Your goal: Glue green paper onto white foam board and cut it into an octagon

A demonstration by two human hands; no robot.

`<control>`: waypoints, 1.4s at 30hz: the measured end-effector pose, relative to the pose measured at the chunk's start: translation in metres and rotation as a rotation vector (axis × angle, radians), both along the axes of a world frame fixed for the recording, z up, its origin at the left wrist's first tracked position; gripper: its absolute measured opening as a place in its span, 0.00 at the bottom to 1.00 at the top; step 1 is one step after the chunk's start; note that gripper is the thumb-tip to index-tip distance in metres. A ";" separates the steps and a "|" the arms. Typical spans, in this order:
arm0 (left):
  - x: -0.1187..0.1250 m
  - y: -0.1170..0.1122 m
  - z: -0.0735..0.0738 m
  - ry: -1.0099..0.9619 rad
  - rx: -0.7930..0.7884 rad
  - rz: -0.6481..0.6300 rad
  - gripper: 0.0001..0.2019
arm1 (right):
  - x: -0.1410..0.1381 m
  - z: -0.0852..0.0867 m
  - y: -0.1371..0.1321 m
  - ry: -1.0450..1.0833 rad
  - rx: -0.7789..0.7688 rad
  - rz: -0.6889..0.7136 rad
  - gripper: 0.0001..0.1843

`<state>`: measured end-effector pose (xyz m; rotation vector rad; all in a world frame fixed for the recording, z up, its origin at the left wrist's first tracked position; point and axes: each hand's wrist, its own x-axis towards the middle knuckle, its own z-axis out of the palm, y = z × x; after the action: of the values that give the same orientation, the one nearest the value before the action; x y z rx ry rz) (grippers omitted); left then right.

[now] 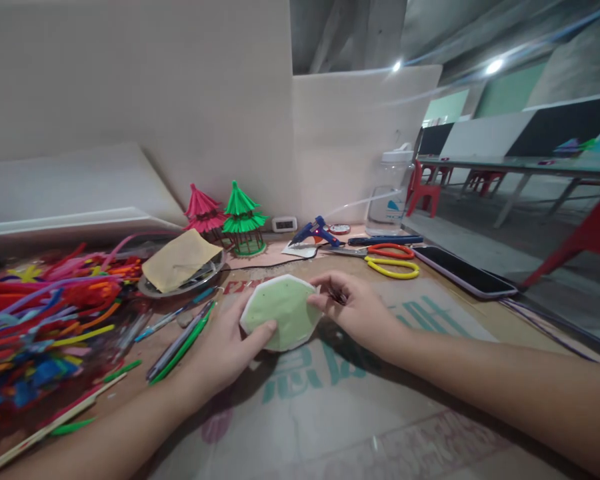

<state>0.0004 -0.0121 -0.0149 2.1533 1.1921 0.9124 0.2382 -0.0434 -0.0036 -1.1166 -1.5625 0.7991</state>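
A pale green octagonal board (pixel 283 310) with a white rim and small dark dots near its edge is held low over the table, tilted toward me. My left hand (pixel 235 340) grips its left side, thumb lying across the face. At the upper right edge, the thumb and fingertips of my right hand (pixel 357 307) are pinched together against the board. Several short dark brown pieces (pixel 337 295) are tucked in my right fingers; their exact kind is too blurred to make out.
Red and green pagoda models (pixel 243 217) stand at the back, near a blue glue gun (pixel 315 231). Scissors (pixel 393 267), a phone (pixel 465 272) and a water bottle (pixel 387 193) are to the right. Pipe cleaners (pixel 45 313), a plate (pixel 153 288) and pens (pixel 183 343) lie left.
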 end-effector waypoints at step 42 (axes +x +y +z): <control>0.004 -0.003 0.003 -0.029 0.198 -0.127 0.11 | 0.022 0.012 -0.012 -0.600 0.575 0.014 0.17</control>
<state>0.0040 -0.0150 -0.0119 2.3328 0.9737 1.0391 0.2601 -0.0552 0.0081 -0.9466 -2.1132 -0.0236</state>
